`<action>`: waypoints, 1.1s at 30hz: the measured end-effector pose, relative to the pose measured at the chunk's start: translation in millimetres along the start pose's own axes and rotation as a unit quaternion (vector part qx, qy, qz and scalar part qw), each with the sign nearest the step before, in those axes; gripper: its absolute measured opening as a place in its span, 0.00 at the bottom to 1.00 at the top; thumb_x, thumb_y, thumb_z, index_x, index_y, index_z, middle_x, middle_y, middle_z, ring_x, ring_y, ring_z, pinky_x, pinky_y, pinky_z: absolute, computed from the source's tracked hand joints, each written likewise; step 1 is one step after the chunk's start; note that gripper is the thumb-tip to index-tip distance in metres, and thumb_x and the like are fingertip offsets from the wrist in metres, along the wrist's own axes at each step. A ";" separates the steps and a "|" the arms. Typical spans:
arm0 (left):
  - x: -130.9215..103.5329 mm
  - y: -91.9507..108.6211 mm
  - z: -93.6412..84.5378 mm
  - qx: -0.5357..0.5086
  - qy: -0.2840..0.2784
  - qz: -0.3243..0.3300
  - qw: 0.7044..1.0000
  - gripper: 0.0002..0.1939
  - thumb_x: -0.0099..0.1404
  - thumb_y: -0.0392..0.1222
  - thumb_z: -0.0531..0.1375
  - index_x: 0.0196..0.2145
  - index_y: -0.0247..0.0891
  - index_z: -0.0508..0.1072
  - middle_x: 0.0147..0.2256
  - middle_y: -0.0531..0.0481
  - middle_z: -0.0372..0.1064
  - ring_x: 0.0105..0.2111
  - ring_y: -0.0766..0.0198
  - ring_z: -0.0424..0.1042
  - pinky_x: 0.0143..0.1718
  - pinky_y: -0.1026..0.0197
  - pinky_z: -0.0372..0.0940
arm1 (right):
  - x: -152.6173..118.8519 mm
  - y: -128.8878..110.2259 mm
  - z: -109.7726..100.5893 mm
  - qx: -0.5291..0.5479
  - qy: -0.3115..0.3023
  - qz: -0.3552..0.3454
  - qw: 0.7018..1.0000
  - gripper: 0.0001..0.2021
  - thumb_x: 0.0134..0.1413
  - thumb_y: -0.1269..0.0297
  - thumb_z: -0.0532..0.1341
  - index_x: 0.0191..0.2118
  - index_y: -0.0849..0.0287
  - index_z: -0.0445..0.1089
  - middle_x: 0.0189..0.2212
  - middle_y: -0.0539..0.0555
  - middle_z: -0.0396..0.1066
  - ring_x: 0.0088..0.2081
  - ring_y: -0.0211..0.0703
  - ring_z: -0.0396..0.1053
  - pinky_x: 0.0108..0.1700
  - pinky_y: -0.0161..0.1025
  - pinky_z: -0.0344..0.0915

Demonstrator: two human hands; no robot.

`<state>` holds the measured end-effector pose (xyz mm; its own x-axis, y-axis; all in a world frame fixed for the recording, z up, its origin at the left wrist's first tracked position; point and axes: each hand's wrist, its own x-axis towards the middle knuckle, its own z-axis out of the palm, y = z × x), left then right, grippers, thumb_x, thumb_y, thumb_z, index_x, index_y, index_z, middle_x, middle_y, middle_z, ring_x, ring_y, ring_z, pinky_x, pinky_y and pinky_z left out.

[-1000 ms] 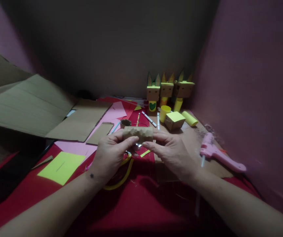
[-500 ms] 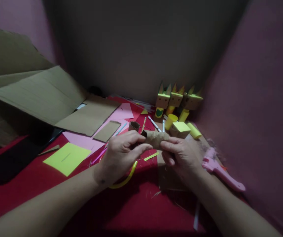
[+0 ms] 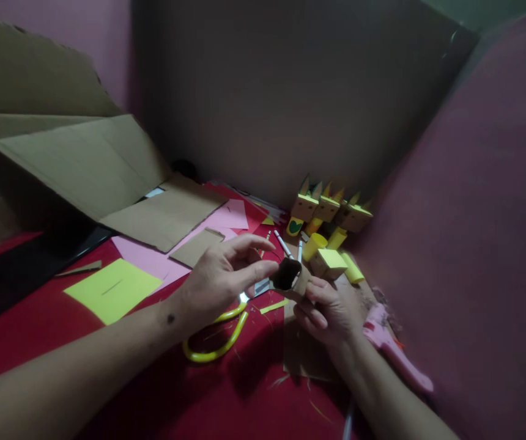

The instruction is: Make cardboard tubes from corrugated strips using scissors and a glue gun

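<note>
Red cloth covers the work surface (image 3: 107, 360), strewn with paper and cardboard. Above it the right hand (image 3: 329, 308) grips a cardboard tube (image 3: 290, 278), its dark open end turned toward the camera. The left hand (image 3: 219, 281) rests its thumb tip at the tube's rim, fingers spread loose. The tube looks light and easily crushed, so it is probably best held lightly round the wall. Its far end is hidden behind the right hand. Yellow-handled scissors (image 3: 217, 342) lie partly hidden under the left hand.

head cam | above, facing forward-down | close over red tabletop (image 3: 107, 366) | single view
</note>
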<state>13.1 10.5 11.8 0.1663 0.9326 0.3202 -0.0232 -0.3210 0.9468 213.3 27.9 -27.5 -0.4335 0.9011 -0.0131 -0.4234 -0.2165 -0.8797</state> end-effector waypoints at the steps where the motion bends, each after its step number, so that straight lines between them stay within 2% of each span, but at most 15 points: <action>1: 1.0 -2.1 0.4 0.010 -0.025 -0.019 0.999 0.12 0.58 0.43 0.64 0.38 0.37 0.72 0.22 0.56 0.68 0.18 0.70 0.65 0.19 0.68 0.61 | -0.2 0.7 -0.3 -0.003 -0.005 0.006 1.000 0.13 0.36 0.60 0.72 0.25 0.63 0.71 0.09 0.42 0.62 0.06 0.22 0.41 0.09 0.25 0.48; 3: 2.4 -5.0 1.7 0.036 -0.059 -0.041 0.997 0.09 0.58 0.42 0.63 0.35 0.36 0.73 0.23 0.54 0.69 0.20 0.70 0.67 0.20 0.69 0.62 | -0.8 2.1 -1.0 -0.009 -0.014 0.018 1.000 0.12 0.37 0.61 0.71 0.24 0.64 0.71 0.06 0.42 0.58 0.06 0.24 0.42 0.09 0.25 0.48; 5: 2.7 -5.1 3.5 0.042 -0.069 -0.069 0.994 0.04 0.59 0.37 0.59 0.31 0.35 0.73 0.21 0.54 0.69 0.18 0.70 0.66 0.18 0.70 0.61 | -1.4 3.1 -1.5 -0.014 -0.019 0.026 0.999 0.12 0.38 0.61 0.71 0.23 0.65 0.71 0.05 0.43 0.56 0.06 0.25 0.43 0.09 0.25 0.47; 8: 1.0 -1.8 6.4 0.012 -0.061 -0.118 0.991 0.06 0.59 0.33 0.55 0.31 0.35 0.72 0.16 0.56 0.67 0.14 0.70 0.66 0.13 0.71 0.59 | -2.1 3.0 -1.3 -0.024 -0.021 0.029 0.999 0.13 0.37 0.60 0.71 0.23 0.65 0.71 0.04 0.43 0.56 0.06 0.26 0.44 0.09 0.25 0.47; 11: -2.4 -0.4 8.4 -0.010 -0.051 -0.119 0.992 0.06 0.59 0.33 0.54 0.31 0.36 0.71 0.15 0.57 0.67 0.13 0.69 0.66 0.12 0.71 0.60 | -2.9 1.8 -0.9 -0.036 -0.020 0.032 0.999 0.14 0.36 0.59 0.71 0.22 0.65 0.71 0.03 0.43 0.55 0.05 0.26 0.43 0.09 0.26 0.46; 17: -7.6 -4.6 6.8 0.039 -0.060 -0.032 0.997 0.09 0.59 0.30 0.52 0.29 0.38 0.71 0.16 0.58 0.67 0.13 0.72 0.65 0.13 0.72 0.59 | -4.1 1.8 -2.7 -0.039 -0.019 0.035 0.998 0.14 0.36 0.59 0.71 0.22 0.66 0.72 0.03 0.43 0.54 0.05 0.26 0.42 0.09 0.26 0.45; 20: -5.3 -4.4 2.9 0.057 -0.087 -0.017 0.994 0.11 0.58 0.29 0.52 0.34 0.38 0.72 0.16 0.59 0.66 0.14 0.71 0.65 0.15 0.70 0.59 | -3.4 2.1 -4.8 -0.041 -0.029 0.047 0.998 0.14 0.35 0.59 0.72 0.22 0.66 0.72 0.02 0.43 0.54 0.05 0.25 0.41 0.08 0.26 0.44; 23: -2.2 -2.1 -0.9 0.142 -0.100 0.071 0.982 0.16 0.56 0.28 0.55 0.40 0.38 0.75 0.19 0.57 0.68 0.18 0.70 0.65 0.20 0.69 0.60 | -2.7 2.2 -6.4 -0.042 -0.040 0.058 0.997 0.14 0.36 0.59 0.72 0.23 0.66 0.73 0.03 0.43 0.54 0.05 0.25 0.41 0.08 0.25 0.45; 26: -1.1 0.5 -2.2 0.209 -0.096 0.145 0.962 0.13 0.54 0.26 0.55 0.32 0.36 0.77 0.21 0.55 0.70 0.21 0.70 0.65 0.23 0.69 0.60 | -3.1 2.2 -7.6 -0.041 -0.052 0.071 0.995 0.14 0.37 0.60 0.71 0.24 0.67 0.74 0.03 0.43 0.55 0.05 0.26 0.43 0.08 0.25 0.47; 28: -1.6 2.0 -2.0 0.183 -0.095 0.113 0.972 0.12 0.54 0.26 0.53 0.28 0.36 0.76 0.20 0.55 0.69 0.18 0.71 0.65 0.20 0.69 0.60 | -4.0 2.0 -8.6 -0.040 -0.059 0.075 0.995 0.14 0.38 0.60 0.71 0.24 0.67 0.74 0.03 0.44 0.55 0.05 0.26 0.43 0.08 0.26 0.48; 31: -2.3 4.6 -1.6 0.073 -0.131 -0.018 0.988 0.12 0.56 0.28 0.52 0.29 0.36 0.74 0.19 0.54 0.70 0.15 0.69 0.66 0.15 0.69 0.61 | -5.4 1.6 -10.0 -0.038 -0.067 0.069 0.995 0.13 0.41 0.60 0.71 0.25 0.68 0.74 0.03 0.42 0.54 0.05 0.24 0.41 0.09 0.25 0.49; 33: -1.6 6.3 -2.4 0.022 -0.147 -0.070 0.986 0.11 0.56 0.29 0.53 0.29 0.36 0.74 0.20 0.53 0.71 0.15 0.68 0.68 0.14 0.69 0.61 | -5.6 1.2 -10.5 -0.035 -0.071 0.066 0.995 0.13 0.41 0.60 0.70 0.24 0.68 0.73 0.03 0.41 0.53 0.05 0.24 0.40 0.09 0.25 0.50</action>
<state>10.4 7.5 17.4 0.4435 0.8822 0.1581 0.0613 -0.2058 0.9767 223.5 26.5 -33.5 -0.5919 0.8031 -0.0680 -0.3011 -0.2986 -0.9056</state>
